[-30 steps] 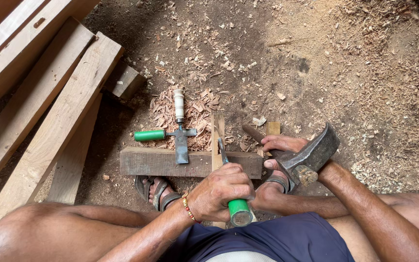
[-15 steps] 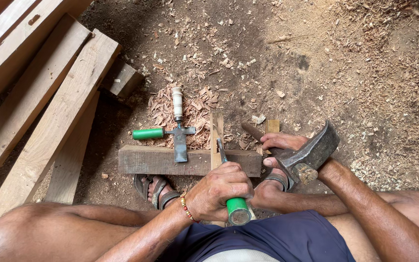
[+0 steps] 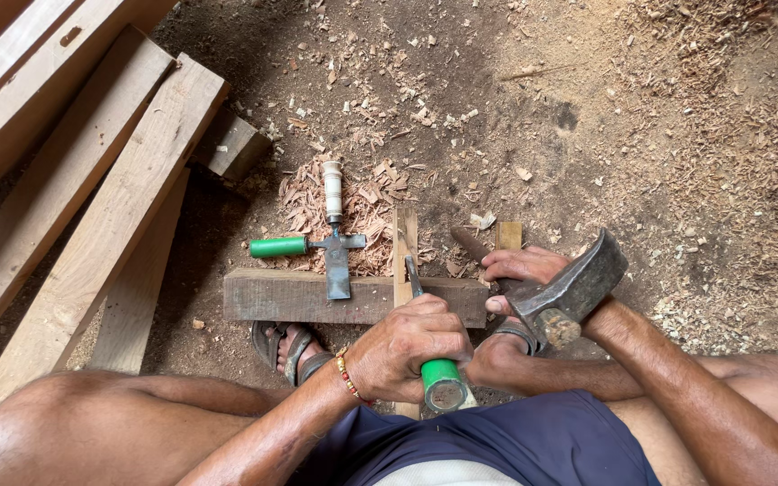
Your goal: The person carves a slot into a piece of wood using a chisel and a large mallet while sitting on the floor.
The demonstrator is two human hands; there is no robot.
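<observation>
My left hand (image 3: 411,346) is closed around a green-handled chisel (image 3: 441,382), whose blade (image 3: 413,274) rests on a thin upright wooden strip (image 3: 403,243). That strip lies across a dark wooden block (image 3: 290,297) on the ground. My right hand (image 3: 520,270) grips a hammer by its wooden handle, and the dark steel hammer head (image 3: 574,288) hovers just right of the chisel. Two more chisels lie crossed at the block's far edge: one with a green handle (image 3: 278,247), one with a white handle (image 3: 332,191).
Long wooden planks (image 3: 74,180) lie stacked at the left, with a small wood offcut (image 3: 234,146) beside them. Wood chips (image 3: 371,202) and sawdust cover the dirt floor. My sandalled foot (image 3: 294,346) pins the block from the near side.
The hammer head has dropped slightly toward the chisel handle; my left hand and the chisel have barely shifted.
</observation>
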